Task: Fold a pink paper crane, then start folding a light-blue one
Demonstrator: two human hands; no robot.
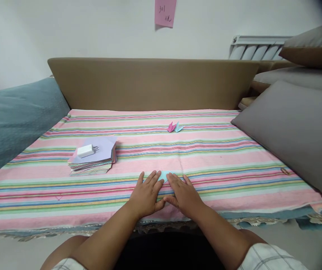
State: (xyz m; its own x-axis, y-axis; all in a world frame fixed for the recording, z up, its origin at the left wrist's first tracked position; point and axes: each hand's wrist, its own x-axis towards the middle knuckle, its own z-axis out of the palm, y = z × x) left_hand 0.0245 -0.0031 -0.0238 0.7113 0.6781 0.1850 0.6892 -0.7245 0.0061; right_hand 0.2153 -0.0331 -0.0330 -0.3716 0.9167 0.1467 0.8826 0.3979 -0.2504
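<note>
A small light-blue piece of paper (163, 176) lies on the striped cloth (138, 135) right in front of me. My left hand (146, 193) rests flat with its fingers stretched out, the fingertips on the paper's left part. From the other side my right hand (182, 195) also lies flat, its fingertips over the paper's right edge. The two thumbs nearly meet below it. Much of the paper is hidden under the fingers, so its folded shape cannot be made out. Farther back stand a pink folded paper figure (171, 127) and a light-blue one (178, 128), side by side.
At the left sits a stack of coloured paper sheets (104, 150) with a white plug charger (86, 151) on top. Grey cushions (290, 131) lean at the right, near a small brown ring-like item (285, 171). A brown backrest (152, 84) closes off the back.
</note>
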